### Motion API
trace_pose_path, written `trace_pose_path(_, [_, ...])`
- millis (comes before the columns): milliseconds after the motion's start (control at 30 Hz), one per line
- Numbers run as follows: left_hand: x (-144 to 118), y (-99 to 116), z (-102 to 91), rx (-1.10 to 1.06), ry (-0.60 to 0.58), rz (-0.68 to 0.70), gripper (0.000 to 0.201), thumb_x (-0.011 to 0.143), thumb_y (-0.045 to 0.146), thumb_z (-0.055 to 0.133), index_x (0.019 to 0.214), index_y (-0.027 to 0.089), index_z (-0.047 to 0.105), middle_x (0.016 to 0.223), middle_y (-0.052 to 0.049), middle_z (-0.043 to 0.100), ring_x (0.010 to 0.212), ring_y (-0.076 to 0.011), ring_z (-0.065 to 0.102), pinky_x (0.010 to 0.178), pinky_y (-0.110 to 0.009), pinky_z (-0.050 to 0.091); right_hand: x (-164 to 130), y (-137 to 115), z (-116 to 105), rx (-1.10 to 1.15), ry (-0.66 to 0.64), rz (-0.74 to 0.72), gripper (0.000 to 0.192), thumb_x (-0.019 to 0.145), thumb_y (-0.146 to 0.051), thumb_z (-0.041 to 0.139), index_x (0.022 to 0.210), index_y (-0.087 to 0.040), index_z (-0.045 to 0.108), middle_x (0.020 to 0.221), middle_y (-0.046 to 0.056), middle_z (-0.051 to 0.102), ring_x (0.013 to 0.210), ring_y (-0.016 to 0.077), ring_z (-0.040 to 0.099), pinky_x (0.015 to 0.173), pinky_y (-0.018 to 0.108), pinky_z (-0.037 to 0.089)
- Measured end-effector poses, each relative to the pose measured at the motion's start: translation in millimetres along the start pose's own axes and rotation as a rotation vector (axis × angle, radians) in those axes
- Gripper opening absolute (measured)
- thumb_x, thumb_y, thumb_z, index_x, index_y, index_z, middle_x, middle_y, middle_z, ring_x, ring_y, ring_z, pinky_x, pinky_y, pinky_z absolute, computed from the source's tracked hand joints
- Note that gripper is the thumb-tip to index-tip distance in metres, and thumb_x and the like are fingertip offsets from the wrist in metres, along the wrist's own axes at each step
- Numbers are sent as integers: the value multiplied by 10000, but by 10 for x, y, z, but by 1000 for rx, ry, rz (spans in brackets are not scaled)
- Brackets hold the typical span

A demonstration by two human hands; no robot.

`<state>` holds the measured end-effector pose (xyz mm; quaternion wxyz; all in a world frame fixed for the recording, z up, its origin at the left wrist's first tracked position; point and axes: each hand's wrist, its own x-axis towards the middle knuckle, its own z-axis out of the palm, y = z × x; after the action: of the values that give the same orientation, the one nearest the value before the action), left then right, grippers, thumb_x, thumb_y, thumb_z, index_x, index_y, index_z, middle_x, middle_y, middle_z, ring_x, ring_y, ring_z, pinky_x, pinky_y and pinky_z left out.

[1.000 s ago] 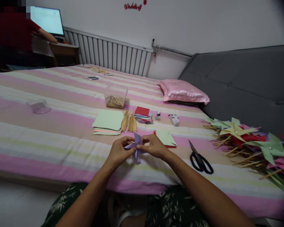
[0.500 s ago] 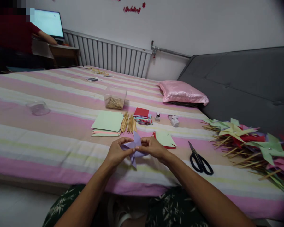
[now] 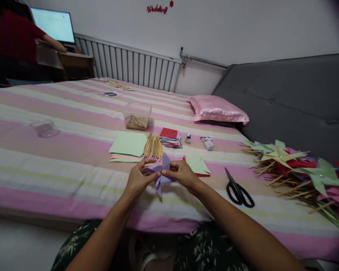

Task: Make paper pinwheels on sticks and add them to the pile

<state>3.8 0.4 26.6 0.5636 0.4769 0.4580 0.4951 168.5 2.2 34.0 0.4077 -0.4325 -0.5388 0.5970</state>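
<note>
A purple paper pinwheel (image 3: 165, 162) is held up between my two hands, just above the bed's near side. My left hand (image 3: 138, 178) pinches it from the left, thumb at its centre. From the right, my right hand (image 3: 183, 174) grips it with thumb and fingers, its thumb tip also near the middle. Whether a pin sits at the centre I cannot make out. Beyond my hands lie a stack of pale green paper squares (image 3: 128, 143), a bunch of thin wooden sticks (image 3: 157, 147) and smaller cut squares topped with red (image 3: 168, 133). More green paper (image 3: 197, 165) rests beside my right hand.
Black-handled scissors (image 3: 238, 191) lie right of my forearm. Finished pinwheels (image 3: 322, 176) are piled at the far right. A clear box of sticks (image 3: 137, 119), a clear lid (image 3: 46, 130) and a pink pillow (image 3: 216, 109) are farther back. A person in red (image 3: 12, 37) sits at upper left.
The pinwheel has turned slightly and risen a little in my hands. My left fingers have shifted on it, and both thumbs have come together near its centre.
</note>
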Motion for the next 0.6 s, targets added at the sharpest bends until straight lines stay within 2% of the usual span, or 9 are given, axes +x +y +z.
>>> trace_pose_path(100, [-8, 8, 6, -60, -6, -50, 583, 502, 284, 795, 1019, 124, 579, 662, -16, 655, 626, -156, 611, 612, -257, 464, 11, 7, 5, 56, 112, 16, 345, 556, -364, 769, 804, -138, 688, 733, 25, 686, 607, 135, 588, 617, 266, 435])
trace_pose_path(200, [-29, 9, 19, -33, -87, -93, 415, 542, 329, 776, 858, 107, 622, 670, -37, 660, 634, -155, 608, 577, -231, 436, 12, -12, 29, 86, 192, 31, 357, 520, -376, 784, 767, -139, 682, 730, 33, 695, 612, 153, 605, 620, 280, 447])
trace_pose_path(333, [-46, -3, 33, 0, -156, -81, 293, 606, 344, 741, 760, 106, 665, 649, -36, 661, 611, -132, 589, 539, -201, 395, 8, -37, 68, 84, 224, 32, 326, 508, -370, 787, 714, -142, 678, 699, 30, 693, 604, 155, 603, 611, 278, 446])
trace_pose_path(600, [-42, -27, 10, 2, -125, -141, 298, 598, 328, 751, 809, 122, 705, 652, -35, 690, 613, -136, 609, 534, -194, 390, 24, -1, 67, 156, 218, 98, 341, 509, -348, 784, 760, -136, 695, 608, 1, 659, 572, 147, 582, 622, 285, 434])
